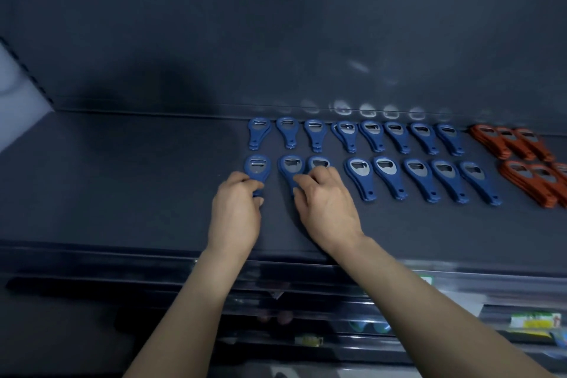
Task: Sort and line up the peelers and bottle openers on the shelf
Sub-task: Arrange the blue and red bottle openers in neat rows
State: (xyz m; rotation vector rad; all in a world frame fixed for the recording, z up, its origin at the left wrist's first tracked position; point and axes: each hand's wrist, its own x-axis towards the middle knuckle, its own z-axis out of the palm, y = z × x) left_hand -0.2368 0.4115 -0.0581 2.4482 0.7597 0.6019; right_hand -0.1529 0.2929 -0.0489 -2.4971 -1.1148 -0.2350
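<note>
**Shelf with openers, seen from the head.** We look down on a dark shelf closed behind by a dark back panel, which mirrors the metal heads faintly. The blue bottle openers lie in two rows of eight, heads towards the panel and handles towards us; several places hold small stacks. Just right of them, at the picture's edge, lie the orange bottle openers, also in two rows and partly cut off.

The left hand has its fingers and thumb curled round the handle of the leftmost front opener. The right hand lies with bent fingers over the handles of the second front opener and the third front opener. These two heads almost touch, while a wider gap separates the third from its right neighbour. We cannot tell whether this hand grips either one or only rests on them.

Left of the blue rows the shelf surface is bare as far as the slotted upright. A strip of bare surface also runs between the front row and the front rail, which both forearms cross. Below the rail, blurred packaged goods show on a lower level.
</note>
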